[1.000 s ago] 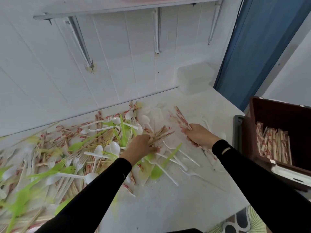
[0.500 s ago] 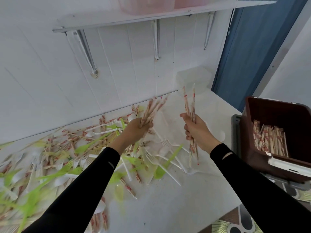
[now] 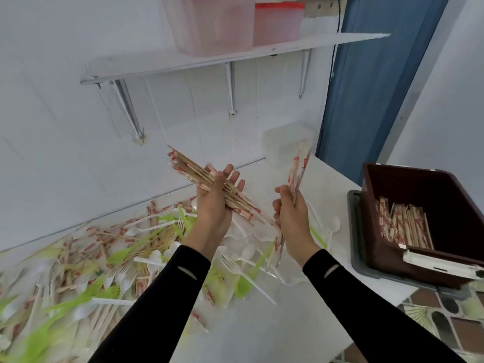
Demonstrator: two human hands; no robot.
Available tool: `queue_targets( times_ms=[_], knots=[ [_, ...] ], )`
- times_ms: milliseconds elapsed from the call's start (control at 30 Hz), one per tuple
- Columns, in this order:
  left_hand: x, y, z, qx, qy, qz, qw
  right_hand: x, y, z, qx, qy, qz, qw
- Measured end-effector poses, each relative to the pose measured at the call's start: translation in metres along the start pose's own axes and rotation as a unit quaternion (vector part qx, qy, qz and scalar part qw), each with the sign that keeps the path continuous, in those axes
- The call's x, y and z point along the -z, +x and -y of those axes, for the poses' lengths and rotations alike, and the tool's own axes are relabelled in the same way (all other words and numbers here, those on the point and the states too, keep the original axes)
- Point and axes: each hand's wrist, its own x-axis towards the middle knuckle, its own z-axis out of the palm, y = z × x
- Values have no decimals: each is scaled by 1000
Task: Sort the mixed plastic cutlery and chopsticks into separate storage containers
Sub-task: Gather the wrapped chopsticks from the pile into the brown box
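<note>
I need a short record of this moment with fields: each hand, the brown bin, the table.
Left hand: holds a chopstick bundle slantwise, thumb over it.
Right hand: grips a few chopsticks, nearly upright.
Brown bin: at the right, on a grey tray, with sorted chopsticks inside.
Table: mixed pile of green and white cutlery and wrapped chopsticks at the left.

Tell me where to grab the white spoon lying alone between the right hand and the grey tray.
Pinch the white spoon by its thin handle, coming down from above on the near side: it lies flat on the table, bowl away from the person, handle toward them, apart from the pile.
</note>
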Motion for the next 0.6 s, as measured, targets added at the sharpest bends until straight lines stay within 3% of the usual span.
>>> queue_targets(
  times_ms=[133,333,600],
  knots=[
    [-43,-18,40,68,2,29,997,3,11,26,29,35,-53,998],
    [-100,-35,97,160,94,119,975,60,46,69,43,82,-116,989],
    [-176,-11,142,150,92,157,972,168,83,134,43,61,-112,991]
  ],
)
